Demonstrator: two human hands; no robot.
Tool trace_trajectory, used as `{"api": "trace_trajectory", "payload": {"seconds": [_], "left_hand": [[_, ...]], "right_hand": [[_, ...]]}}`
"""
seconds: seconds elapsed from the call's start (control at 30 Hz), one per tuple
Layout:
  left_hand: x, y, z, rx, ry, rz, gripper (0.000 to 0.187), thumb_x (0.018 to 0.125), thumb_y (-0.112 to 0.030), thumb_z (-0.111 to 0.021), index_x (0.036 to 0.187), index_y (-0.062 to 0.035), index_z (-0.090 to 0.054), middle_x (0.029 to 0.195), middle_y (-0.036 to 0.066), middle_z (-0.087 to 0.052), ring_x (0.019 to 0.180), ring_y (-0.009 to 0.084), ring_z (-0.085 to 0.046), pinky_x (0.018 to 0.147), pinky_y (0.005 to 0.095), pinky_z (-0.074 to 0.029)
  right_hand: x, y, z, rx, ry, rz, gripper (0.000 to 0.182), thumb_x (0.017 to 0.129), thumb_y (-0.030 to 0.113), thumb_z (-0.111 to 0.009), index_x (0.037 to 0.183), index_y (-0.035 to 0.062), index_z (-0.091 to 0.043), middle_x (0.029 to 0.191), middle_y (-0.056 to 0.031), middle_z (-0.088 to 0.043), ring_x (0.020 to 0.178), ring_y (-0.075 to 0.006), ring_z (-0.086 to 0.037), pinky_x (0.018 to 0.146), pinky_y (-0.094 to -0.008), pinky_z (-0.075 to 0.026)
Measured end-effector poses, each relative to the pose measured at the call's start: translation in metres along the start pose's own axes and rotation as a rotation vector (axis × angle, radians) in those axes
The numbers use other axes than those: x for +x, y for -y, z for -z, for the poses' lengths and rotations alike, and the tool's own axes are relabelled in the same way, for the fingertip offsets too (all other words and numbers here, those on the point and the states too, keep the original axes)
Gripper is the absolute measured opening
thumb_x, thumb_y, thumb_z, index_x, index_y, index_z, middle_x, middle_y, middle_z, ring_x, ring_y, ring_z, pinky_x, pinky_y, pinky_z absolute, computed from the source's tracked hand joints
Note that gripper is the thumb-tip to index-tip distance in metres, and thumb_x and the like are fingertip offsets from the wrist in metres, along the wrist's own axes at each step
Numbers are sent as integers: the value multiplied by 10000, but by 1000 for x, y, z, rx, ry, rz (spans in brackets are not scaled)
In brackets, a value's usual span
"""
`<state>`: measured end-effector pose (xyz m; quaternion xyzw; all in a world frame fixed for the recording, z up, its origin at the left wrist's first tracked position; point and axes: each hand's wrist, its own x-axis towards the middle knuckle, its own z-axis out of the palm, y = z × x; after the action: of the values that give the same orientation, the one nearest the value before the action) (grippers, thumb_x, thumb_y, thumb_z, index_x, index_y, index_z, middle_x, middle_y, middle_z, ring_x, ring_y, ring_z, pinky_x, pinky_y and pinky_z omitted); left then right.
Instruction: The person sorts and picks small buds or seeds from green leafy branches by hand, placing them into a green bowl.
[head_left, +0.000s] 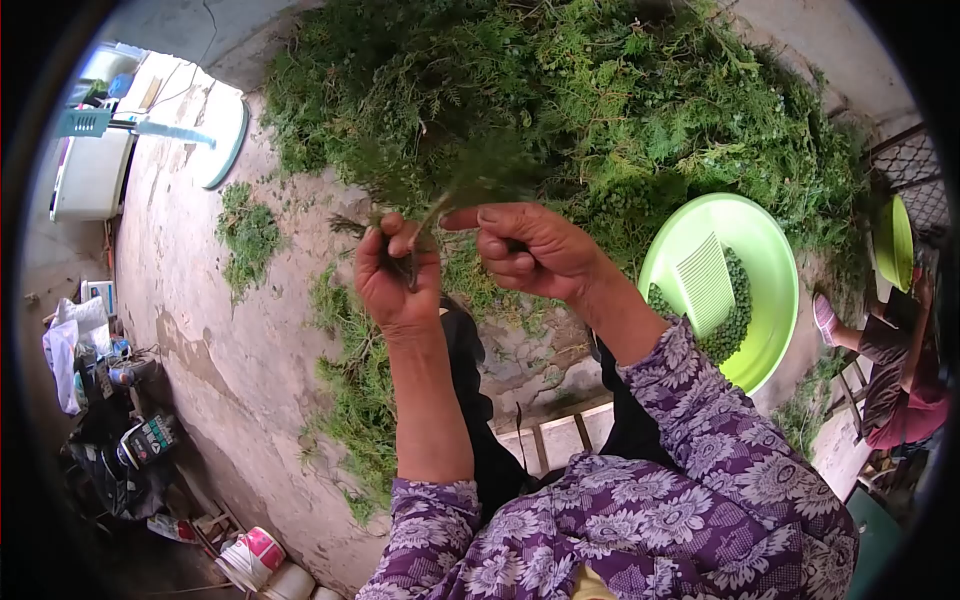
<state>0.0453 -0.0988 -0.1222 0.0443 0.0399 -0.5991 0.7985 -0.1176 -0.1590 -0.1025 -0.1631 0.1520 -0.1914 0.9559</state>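
Observation:
My left hand (398, 275) is closed around the woody stem of an evergreen sprig (433, 215), whose leafy top is smeared by motion. To its right, my right hand (540, 248) has its index finger reaching to the stem and its other fingers curled in. Whether anything lies inside those curled fingers is hidden. Beyond both hands rises a large heap of scale-leaved evergreen branches (560, 90). A light green basin (775, 330) stands to the right of my right forearm, with small round green berries (735, 335) and a pale green slotted scoop (705, 285) in it.
Loose green sprigs (360, 400) litter the concrete floor on the left. A white and teal round-based stand (230, 145) is at the upper left. Bags and a bucket (250, 558) line the left wall. Another person (900, 380) sits at the far right near a green basin (892, 243).

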Motion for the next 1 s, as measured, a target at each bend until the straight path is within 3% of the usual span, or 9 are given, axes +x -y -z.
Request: {"api": "trace_trajectory", "payload": {"seconds": [0.23, 0.43, 0.5, 0.53, 0.6, 0.63, 0.7, 0.83, 1.0], "left_hand": [[0, 16, 4, 49, -45, 160, 88, 811, -80, -479, 833, 3, -498, 803, 112, -563, 614, 144, -485, 627, 287, -464], [0, 19, 2, 242, -281, 219, 108, 802, -63, -504, 905, -30, -507, 816, 90, -571, 659, 140, -536, 633, 298, -485], [-2, 25, -6, 840, -381, 17, 162, 791, -30, -515, 951, -39, -501, 836, 67, -577, 706, 142, -557, 625, 288, -480], [-1, 25, -6, 840, -379, 16, 162, 791, -30, -515, 951, -39, -501, 836, 67, -577, 706, 142, -557, 625, 288, -480], [1, 23, -3, 1110, -342, -372, 212, 783, 9, -512, 985, -53, -498, 863, 58, -581, 745, 152, -570, 632, 280, -473], [1, 19, 2, 1111, -341, -371, 212, 783, 9, -512, 985, -53, -498, 863, 58, -581, 745, 152, -570, 632, 280, -473], [0, 14, 10, 766, -190, 141, 215, 784, 31, -502, 983, -51, -498, 890, 68, -583, 755, 157, -571, 654, 274, -466], [2, 29, 8, 657, -172, 54, 206, 775, 65, -479, 950, -40, -510, 889, 85, -587, 752, 158, -567, 625, 263, -460], [1, 13, -11, 784, -459, -127, 142, 776, 52, -471, 888, -30, -500, 827, 96, -587, 632, 143, -531, 517, 245, -411]], "right_hand": [[9, -5, 10, 172, 33, 75, 178, 856, 200, -524, 942, 44, -543, 651, 23, -489, 459, -22, -406, 392, -163, -298], [4, -2, 0, -25, -116, 179, 108, 841, 150, -538, 856, 45, -559, 641, 16, -495, 443, -29, -405, 380, -158, -301], [6, -4, 4, -229, -219, 258, 86, 833, 113, -526, 842, 34, -559, 620, 13, -489, 434, -30, -400, 374, -162, -300], [5, -3, 3, -230, -217, 259, 86, 833, 113, -526, 842, 34, -559, 620, 13, -489, 434, -30, -400, 374, -162, -300], [3, -2, 0, -280, -202, 286, 80, 821, 85, -517, 860, 24, -553, 601, 14, -476, 431, -31, -398, 373, -165, -297], [2, -2, 0, -280, -202, 287, 80, 821, 85, -518, 860, 24, -553, 601, 14, -476, 431, -31, -398, 373, -165, -297], [3, 0, 1, -155, -154, 245, 84, 821, 88, -524, 868, 21, -543, 602, 14, -475, 425, -31, -391, 370, -165, -289], [3, 3, 8, -81, -168, 155, 105, 826, 110, -532, 880, 20, -536, 592, 12, -470, 411, -31, -380, 362, -168, -278], [0, 3, 9, -216, -283, 132, 208, 845, 215, -545, 807, 11, -553, 574, 12, -459, 391, -34, -368, 345, -173, -263]]}}
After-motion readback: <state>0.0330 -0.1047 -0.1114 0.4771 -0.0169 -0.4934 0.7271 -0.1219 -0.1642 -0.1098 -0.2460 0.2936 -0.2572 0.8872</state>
